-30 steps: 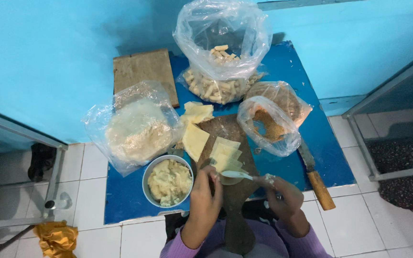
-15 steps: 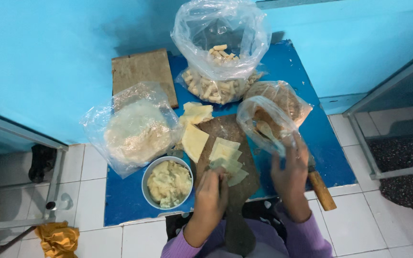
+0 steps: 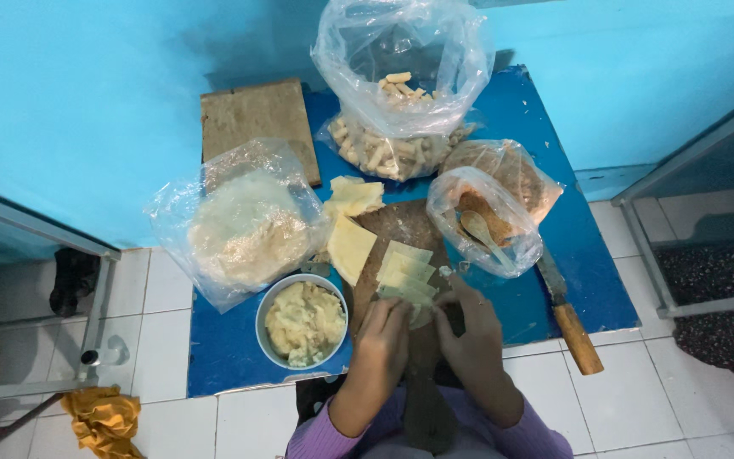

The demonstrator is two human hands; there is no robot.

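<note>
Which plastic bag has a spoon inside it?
The small bag by the knife; a wooden spoon rests in it. The others hold only food.

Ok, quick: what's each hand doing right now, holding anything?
Left hand: fingers curled on the pale wrapper sheet on the wooden board.
Right hand: fingers closed on the same wrapper sheet from the other side.

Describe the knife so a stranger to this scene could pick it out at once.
Start at the blue board on the white tiled floor and go to its right front corner. Beside the small clear bag holding a wooden spoon lies the knife, the only thing with a metal blade and brown wooden handle.
</note>
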